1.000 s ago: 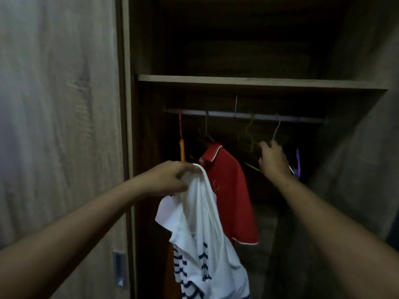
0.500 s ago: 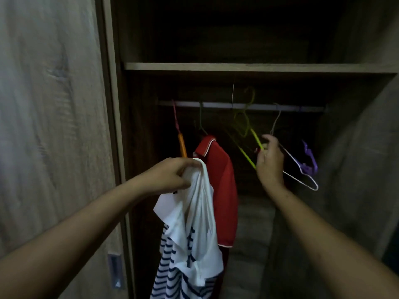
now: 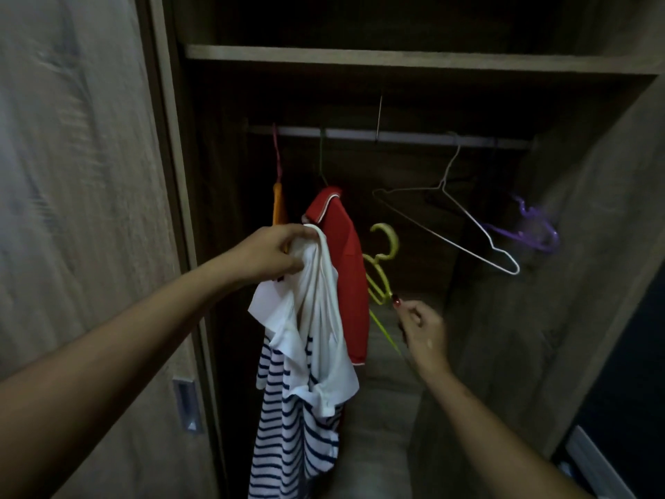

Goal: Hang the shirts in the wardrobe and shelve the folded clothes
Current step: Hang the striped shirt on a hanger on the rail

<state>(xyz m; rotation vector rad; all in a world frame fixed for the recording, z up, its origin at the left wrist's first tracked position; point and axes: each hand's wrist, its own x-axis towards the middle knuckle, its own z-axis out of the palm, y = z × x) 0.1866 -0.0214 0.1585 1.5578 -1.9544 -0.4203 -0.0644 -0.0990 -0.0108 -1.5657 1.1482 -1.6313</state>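
Here the left hand (image 3: 268, 252) is raised in front of the open wardrobe, its fingers curled tight and bunching the collar end of a white shirt with navy stripes (image 3: 313, 340), which hangs straight down from the fist. Just behind it a red shirt (image 3: 347, 268) hangs from the rail (image 3: 414, 135) on a green hook, near the rail's left end. An orange piece (image 3: 277, 207) hangs on a pink hook closer still to that end.

The right hand (image 3: 423, 331) is lower, below the rail's middle. Its fingers are curled, and thumb and forefinger pinch a yellow-green hanger (image 3: 381, 279) low on its frame. That hanger is off the rail, its hook pointing up in open air beside the red shirt.

A white wire hanger (image 3: 467, 225) hangs tilted from the rail's right half. A purple hanger (image 3: 532, 228) shows blurred by the right wall; whether it is hooked on I cannot tell. A wooden shelf (image 3: 396, 59) runs above the rail, and the sliding door (image 3: 72, 210) stands at the left.
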